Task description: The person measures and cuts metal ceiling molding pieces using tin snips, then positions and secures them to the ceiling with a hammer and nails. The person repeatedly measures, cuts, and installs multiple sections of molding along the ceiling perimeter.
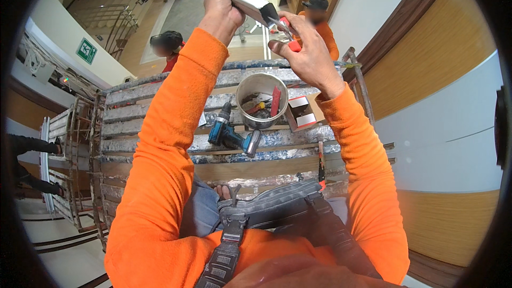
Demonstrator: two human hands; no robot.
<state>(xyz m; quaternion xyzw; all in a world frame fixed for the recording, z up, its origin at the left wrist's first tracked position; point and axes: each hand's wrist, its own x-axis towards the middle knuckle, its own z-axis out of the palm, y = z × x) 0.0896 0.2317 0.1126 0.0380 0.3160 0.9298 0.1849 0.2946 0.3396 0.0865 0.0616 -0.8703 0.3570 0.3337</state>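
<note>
Raised in front of me, my left hand (220, 10) is wrapped round a pale metal channel (246, 1), which slants down to the right. My right hand (313, 58) grips red-handled snips (294, 46). Their metal jaws meet the channel's dark open end; whether they bite into it I cannot tell. Below the hands, a whitish bucket (240, 89) holds a red-handled tool and other small tools. A teal cordless drill (226, 131) lies beside it on the paint-spattered scaffold planks (141, 128).
An open small box (305, 118) sits right of the bucket. Nearer me lies a tool with a dark and red handle (321, 165). Metal scaffold rails (365, 93) edge the platform. Two people (168, 45) (319, 18) are beyond it, below; a curved wall (442, 128) stands right.
</note>
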